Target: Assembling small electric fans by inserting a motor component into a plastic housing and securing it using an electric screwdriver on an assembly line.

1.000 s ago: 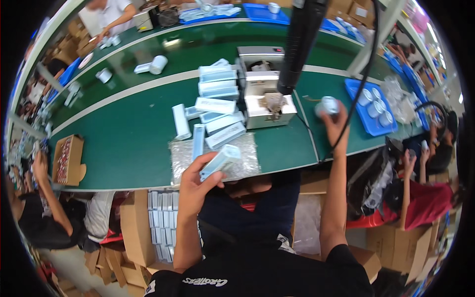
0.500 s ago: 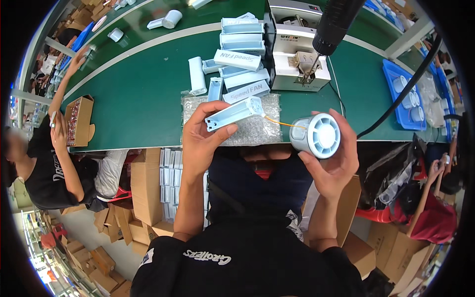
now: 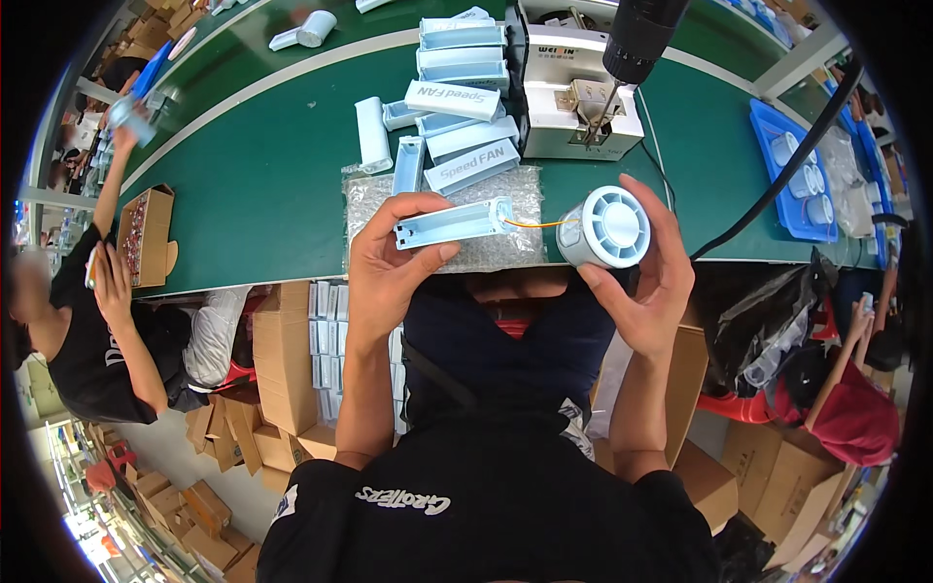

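Above the bench edge, we now grip the handle (image 3: 453, 222) in our left hand (image 3: 389, 272) and the fan head (image 3: 604, 228) in our right hand (image 3: 656, 282), raised nearer, wire (image 3: 539, 223) joining them for assembly.

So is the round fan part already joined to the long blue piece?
Only by wire: the round fan part and long blue piece sit apart, linked by a thin orange wire.

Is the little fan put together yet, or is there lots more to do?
Not yet. The left hand holds a light-blue handle piece and the right hand a round fan head; a thin orange wire already links them, but they are apart. More handle pieces wait on the green table.
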Tool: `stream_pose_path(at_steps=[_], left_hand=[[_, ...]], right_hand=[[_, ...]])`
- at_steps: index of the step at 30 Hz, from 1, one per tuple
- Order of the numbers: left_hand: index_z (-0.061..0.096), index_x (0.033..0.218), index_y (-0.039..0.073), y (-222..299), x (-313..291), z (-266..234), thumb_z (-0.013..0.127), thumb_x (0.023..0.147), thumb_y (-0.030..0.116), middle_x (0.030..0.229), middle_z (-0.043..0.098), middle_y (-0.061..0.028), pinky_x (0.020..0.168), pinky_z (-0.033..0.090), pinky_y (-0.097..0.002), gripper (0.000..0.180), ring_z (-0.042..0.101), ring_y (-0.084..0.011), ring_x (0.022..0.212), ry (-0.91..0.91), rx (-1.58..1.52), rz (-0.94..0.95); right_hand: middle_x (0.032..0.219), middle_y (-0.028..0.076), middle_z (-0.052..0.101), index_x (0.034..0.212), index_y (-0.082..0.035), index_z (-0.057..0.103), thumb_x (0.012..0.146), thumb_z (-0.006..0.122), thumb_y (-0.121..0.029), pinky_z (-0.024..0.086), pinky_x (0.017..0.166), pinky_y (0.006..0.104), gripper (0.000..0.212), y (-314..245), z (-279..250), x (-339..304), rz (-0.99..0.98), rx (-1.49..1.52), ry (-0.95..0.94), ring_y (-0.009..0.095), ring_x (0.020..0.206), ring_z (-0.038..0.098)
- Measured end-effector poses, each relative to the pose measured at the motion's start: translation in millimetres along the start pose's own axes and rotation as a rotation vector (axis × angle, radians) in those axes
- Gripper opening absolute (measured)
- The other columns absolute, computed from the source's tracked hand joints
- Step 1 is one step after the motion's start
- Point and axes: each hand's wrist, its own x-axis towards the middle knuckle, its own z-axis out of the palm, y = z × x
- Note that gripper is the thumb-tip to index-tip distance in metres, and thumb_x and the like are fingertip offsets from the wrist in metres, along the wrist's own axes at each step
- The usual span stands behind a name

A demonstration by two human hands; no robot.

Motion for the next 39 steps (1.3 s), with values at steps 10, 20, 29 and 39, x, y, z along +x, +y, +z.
stream_pose_path(at_steps=[10,20,29,39], left_hand=[[0.069,0.120,0.001,-0.2,3.0,-5.5,0.077,0.085,-0.010,0.120,0.065,-0.0062,0.089,0.052,-0.0261,0.037,0.062,-0.0128,0.108,-0.027,0.075,0.019],[0.070,0.122,0.003,9.5,15.6,-16.1,0.078,0.085,-0.008,0.119,0.064,-0.0054,0.094,0.050,-0.0276,0.040,0.062,-0.0131,0.109,-0.194,0.223,0.061],[0.072,0.117,0.003,19.5,24.8,-11.2,0.079,0.083,-0.004,0.118,0.066,-0.0066,0.100,0.046,-0.0301,0.036,0.061,-0.0175,0.114,-0.249,0.303,0.012],[0.069,0.109,0.008,73.7,72.0,21.3,0.068,0.072,-0.005,0.109,0.064,-0.0086,0.078,0.055,-0.0356,0.039,0.067,-0.0317,0.091,-0.234,0.940,0.549]], right_hand=[[0.132,0.015,0.066,0.144,0.001,0.057,0.073,0.084,-0.003,0.053,0.103,0.0372,0.076,8.2,-9.6,3.6,-0.018,-0.043,-0.073,0.023,0.117,0.069],[0.134,0.015,0.065,0.143,0.000,0.058,0.076,0.083,0.001,0.054,0.104,0.0377,0.071,12.4,-5.5,7.4,-0.030,-0.041,-0.065,0.024,0.120,0.068],[0.129,0.015,0.068,0.135,-0.004,0.063,0.073,0.089,-0.005,0.056,0.097,0.0376,0.068,20.0,3.0,0.5,-0.021,-0.136,-0.087,0.027,0.116,0.069],[0.122,0.017,0.059,0.128,-0.003,0.053,0.072,0.086,-0.001,0.054,0.091,0.0404,0.064,23.9,54.2,15.5,-0.177,-0.318,0.063,0.037,0.111,0.063]])
